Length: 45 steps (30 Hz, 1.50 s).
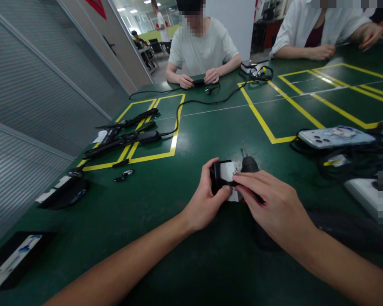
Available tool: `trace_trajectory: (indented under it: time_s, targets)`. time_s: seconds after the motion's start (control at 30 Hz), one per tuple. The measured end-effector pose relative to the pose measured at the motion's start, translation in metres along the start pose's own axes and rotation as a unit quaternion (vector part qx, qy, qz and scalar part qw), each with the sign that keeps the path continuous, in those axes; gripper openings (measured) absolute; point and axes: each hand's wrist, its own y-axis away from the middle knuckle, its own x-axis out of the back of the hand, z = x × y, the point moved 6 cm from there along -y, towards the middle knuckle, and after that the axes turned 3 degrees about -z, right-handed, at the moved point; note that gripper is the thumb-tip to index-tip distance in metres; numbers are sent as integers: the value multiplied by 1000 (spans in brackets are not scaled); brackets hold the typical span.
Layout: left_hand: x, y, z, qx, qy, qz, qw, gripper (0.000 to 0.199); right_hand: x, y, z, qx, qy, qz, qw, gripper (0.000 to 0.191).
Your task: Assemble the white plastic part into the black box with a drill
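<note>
My left hand (206, 199) is closed around a small black casing with a white panel (227, 171), thumb at its near edge. The fingertips of my right hand (271, 199) are pinched together at the casing's right side; whatever is between them is too small to make out. Just beyond the right fingers lies a black power screwdriver (250, 164), its thin bit pointing away from me. The right hand covers much of its body. A pale flat piece (235, 195) shows below the casing, partly hidden by the fingers.
Black cables and slim dark parts (127, 134) lie inside yellow tape lines at left. Small loose pieces (124, 175) sit nearer. Dark panels with white strips (64, 191) rest at the left edge. A phone (336, 137) lies over coiled cables at right. Two people sit opposite.
</note>
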Motion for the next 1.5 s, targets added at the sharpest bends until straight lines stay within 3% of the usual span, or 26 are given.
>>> trace_trajectory:
  time_s: [0.13,0.3,0.4,0.5,0.63,0.8,1.03,1.5]
  targets:
    - [2,4,4,-9,-27,18,999,67,1,0,1,-8,2,4,1000,31]
    - [-2,3,10,-19,12,-7,1000,67,1,3,-2,3,-13,12,1000,30]
    - [-8,0,3,18,81,-21,996,55,1,4,-5,19,-26,24,999,27]
    - [-17,-3,-6,65,205,-50,975,37,3,3,-8,22,-72,48,996,24]
    - [-20,-4,-9,85,290,-65,951,31,2,-1,-7,-4,-119,49,992,30]
    - [-19,-2,-10,90,303,-71,946,28,1,1,-3,-25,-135,51,989,27]
    - [-15,-1,-8,66,260,-58,961,33,2,0,0,-47,-129,49,989,24]
    - [-14,0,-10,49,255,-45,965,35,0,-2,0,-40,-100,38,993,25]
